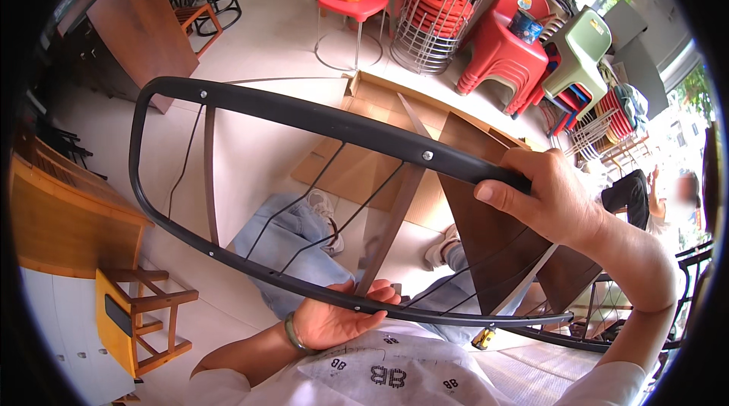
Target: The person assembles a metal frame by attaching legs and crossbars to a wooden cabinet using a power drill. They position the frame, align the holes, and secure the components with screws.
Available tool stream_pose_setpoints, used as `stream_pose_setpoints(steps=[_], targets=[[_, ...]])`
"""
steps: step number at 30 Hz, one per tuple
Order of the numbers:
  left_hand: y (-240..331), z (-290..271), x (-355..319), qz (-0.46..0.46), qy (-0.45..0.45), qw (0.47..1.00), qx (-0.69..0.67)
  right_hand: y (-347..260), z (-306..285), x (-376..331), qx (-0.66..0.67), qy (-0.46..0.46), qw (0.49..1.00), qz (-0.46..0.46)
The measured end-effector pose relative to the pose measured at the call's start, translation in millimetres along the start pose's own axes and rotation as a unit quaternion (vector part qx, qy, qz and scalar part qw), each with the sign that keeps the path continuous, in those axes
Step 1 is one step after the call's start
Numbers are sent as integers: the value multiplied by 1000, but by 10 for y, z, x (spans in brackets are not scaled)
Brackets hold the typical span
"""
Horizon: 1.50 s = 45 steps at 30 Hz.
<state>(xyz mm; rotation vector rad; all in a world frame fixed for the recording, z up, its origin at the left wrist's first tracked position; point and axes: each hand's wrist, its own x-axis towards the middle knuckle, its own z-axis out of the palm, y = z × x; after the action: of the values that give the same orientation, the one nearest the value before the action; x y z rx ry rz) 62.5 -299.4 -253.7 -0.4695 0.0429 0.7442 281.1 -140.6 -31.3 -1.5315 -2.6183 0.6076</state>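
A long black frame (315, 117) with rounded corners is held up across my lap. Screw heads dot its rails, and brown slats (393, 225) and thin dark rods (295, 199) run between them. My right hand (543, 197) wraps round the upper rail at the right, its thumb lying along the near side. My left hand (342, 319), palm turned up and a bangle on the wrist, holds the lower rail beside the foot of a slat, fingers curled against it. Broad dark brown panels (482, 243) show behind the frame at the right. Beyond it, an opened cardboard box (364, 155) lies on the floor.
A red stool (353, 4) bearing a snack bag stands ahead. Stacked red stools (440, 11), red chairs (505, 49) and green chairs (573, 53) fill the far right. A wooden stool (144, 322) and brown cabinet (140, 26) are at left. Another person (676, 205) is at far right.
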Motion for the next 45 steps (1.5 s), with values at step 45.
stream_pose_setpoints(steps=[45], targets=[[-77,-375,-864,-44,342,879,328,136,387,-148,184,-350,912,-106]])
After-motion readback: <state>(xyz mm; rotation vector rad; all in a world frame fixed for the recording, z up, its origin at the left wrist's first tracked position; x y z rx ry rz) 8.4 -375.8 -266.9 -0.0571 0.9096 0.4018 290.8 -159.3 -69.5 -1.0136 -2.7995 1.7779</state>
